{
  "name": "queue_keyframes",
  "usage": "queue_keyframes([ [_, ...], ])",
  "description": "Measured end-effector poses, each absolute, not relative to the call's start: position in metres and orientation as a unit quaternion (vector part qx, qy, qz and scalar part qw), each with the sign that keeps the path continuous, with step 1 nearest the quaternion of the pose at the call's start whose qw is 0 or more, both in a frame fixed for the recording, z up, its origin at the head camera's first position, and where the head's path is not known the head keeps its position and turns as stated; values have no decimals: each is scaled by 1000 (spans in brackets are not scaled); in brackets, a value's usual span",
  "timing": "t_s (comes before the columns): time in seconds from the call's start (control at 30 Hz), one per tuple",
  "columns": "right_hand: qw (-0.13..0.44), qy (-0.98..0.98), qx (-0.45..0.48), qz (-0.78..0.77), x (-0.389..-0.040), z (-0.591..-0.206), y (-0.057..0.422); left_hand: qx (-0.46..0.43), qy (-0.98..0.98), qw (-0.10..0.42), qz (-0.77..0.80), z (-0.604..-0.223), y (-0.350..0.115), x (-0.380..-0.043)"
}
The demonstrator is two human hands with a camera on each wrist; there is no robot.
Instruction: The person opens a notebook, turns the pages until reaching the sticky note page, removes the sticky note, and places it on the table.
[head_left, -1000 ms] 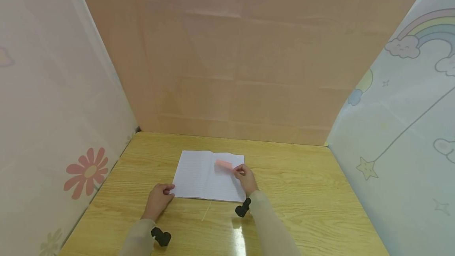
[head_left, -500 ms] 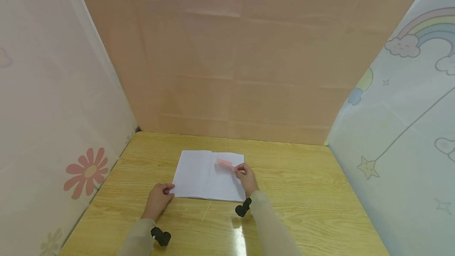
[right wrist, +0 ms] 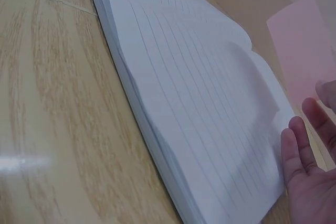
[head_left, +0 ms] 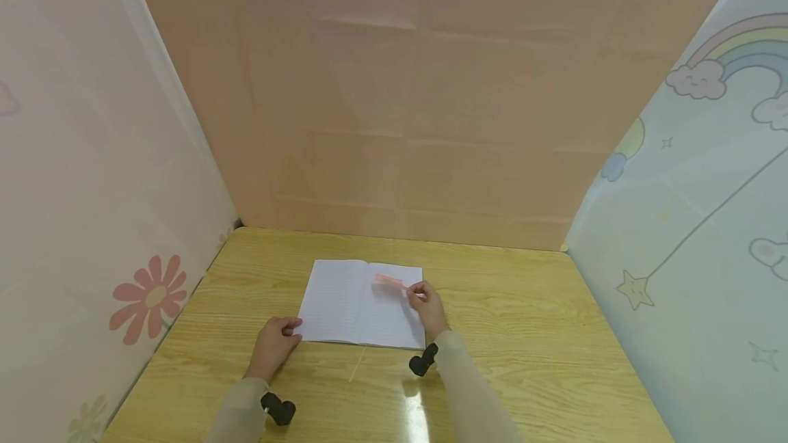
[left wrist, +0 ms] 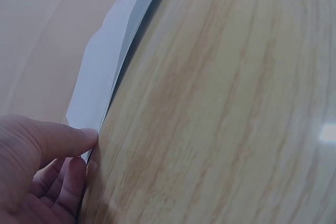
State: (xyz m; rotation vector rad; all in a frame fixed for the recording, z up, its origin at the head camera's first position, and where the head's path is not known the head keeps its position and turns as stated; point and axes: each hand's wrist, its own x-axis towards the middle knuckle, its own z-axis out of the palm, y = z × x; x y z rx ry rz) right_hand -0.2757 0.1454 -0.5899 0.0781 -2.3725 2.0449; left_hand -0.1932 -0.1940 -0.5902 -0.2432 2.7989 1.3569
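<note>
A creased tan backdrop (head_left: 394, 101) is rising behind the desk (head_left: 523, 313) — a printed flower (head_left: 150, 298) brightening the left, a rainbow (head_left: 751, 41) arching right.

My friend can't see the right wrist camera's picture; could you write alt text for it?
A person's right hand pinches a pink paper slip over an open, lined notebook, whose page is partly in shadow. The notebook lies on a wood-grain table, with a bright glare at the left edge.

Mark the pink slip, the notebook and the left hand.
Pink slip (right wrist: 304, 48), right wrist view: middle of its flat face.
Notebook (head_left: 363, 303), head view: fold between its open pages.
Left hand (head_left: 274, 348), head view: back of the hand.
</note>
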Motion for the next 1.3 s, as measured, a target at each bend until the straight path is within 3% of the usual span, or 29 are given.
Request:
queue_keyframes([
  [0.8, 34, -806, 15, 591, -270, -569, 202, -73, 896, 7, 439, -589, -194, -192],
  [1.3, 33, -817, -19, 576, -265, -575, 246, -74, 896, 2, 437, -592, -195, -193],
])
